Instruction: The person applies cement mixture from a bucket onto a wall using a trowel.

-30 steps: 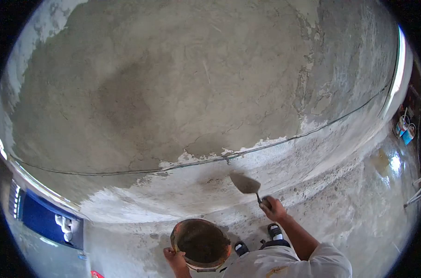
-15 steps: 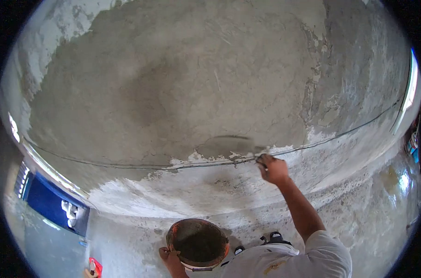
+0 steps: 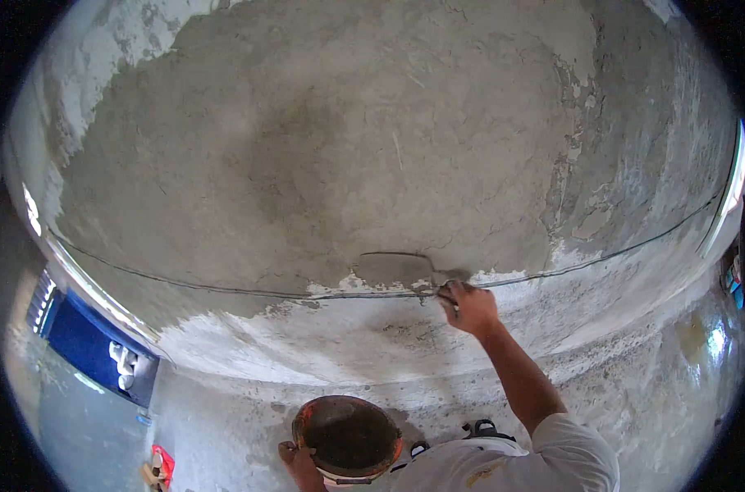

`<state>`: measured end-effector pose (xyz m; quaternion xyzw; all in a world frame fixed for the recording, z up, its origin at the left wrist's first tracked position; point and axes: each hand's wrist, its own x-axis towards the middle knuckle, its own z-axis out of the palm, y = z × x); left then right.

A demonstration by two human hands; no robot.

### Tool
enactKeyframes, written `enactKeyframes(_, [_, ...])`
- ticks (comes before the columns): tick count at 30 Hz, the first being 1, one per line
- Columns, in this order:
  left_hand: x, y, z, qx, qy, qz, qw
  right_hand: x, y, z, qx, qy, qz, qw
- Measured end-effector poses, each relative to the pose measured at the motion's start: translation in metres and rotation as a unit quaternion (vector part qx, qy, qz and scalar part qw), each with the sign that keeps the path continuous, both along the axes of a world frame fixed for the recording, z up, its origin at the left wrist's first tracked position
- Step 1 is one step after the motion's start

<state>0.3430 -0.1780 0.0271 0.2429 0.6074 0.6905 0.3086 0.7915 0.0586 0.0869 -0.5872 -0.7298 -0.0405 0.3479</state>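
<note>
My right hand (image 3: pixel 469 308) is closed around the handle of a trowel (image 3: pixel 431 264). The trowel's thin blade lies against the grey plastered wall (image 3: pixel 438 156), just above a dark cable (image 3: pixel 364 294) that runs across it. Below, my left hand (image 3: pixel 301 466) grips the left rim of a round bucket (image 3: pixel 395 443). Dark, wet-looking mortar (image 3: pixel 349 435) is inside the bucket, its depth hard to judge. The handle is mostly hidden by my right fingers.
Whitish, rough wall surface (image 3: pixel 372 344) shows below the cable. My sandalled feet (image 3: pixel 483 429) stand on the concrete floor (image 3: pixel 208 418) beside the bucket. A blue doorway (image 3: pixel 85 344) is at the left, with a red object (image 3: pixel 162 466) on the floor nearby. A wet patch (image 3: pixel 705 328) shines at right.
My right hand and the trowel have moved left and slightly down along the wall, and the blade shows more sharply. My left hand stays on the bucket rim. The view has shifted slightly.
</note>
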Motion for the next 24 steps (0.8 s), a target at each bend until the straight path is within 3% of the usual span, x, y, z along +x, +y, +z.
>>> enactKeyframes(2, [-0.016,-0.004,-0.010,-0.024,0.009,0.004,1.000,0.017,0.009,-0.023,0.035,0.027,-0.058,0.997])
enactKeyframes(3, [-0.023,-0.004,-0.013,-0.047,0.019,0.006,0.999,0.030,0.004,-0.023,0.099,0.089,-0.038,0.990])
enactKeyframes(5, [-0.003,-0.003,0.011,-0.011,-0.014,0.006,1.000,0.045,-0.017,-0.012,0.114,0.122,-0.083,0.982])
enactKeyframes(6, [0.006,-0.004,0.023,0.027,-0.046,0.004,0.999,0.051,-0.023,-0.017,0.111,0.118,-0.081,0.983])
enactKeyframes(10, [0.005,0.000,0.029,0.007,-0.024,0.024,0.999,0.044,-0.060,-0.043,0.091,0.158,-0.075,0.980])
enactKeyframes(15, [-0.007,0.007,0.026,-0.082,0.028,0.029,0.996,0.010,-0.077,-0.042,0.014,0.152,-0.032,0.988])
enactKeyframes(17, [-0.014,0.013,0.025,-0.063,0.004,0.012,0.998,-0.001,-0.061,-0.031,0.075,0.102,0.024,0.992])
enactKeyframes(19, [-0.019,0.019,0.026,-0.047,-0.022,-0.011,0.999,0.001,-0.037,-0.035,0.040,0.071,-0.017,0.997])
enactKeyframes(22, [-0.033,0.028,0.025,-0.066,-0.009,-0.011,0.998,0.012,-0.010,0.002,0.001,-0.087,-0.066,0.994])
enactKeyframes(24, [-0.055,0.034,0.005,0.026,-0.060,-0.056,0.996,0.039,-0.001,0.028,0.063,-0.114,-0.039,0.991])
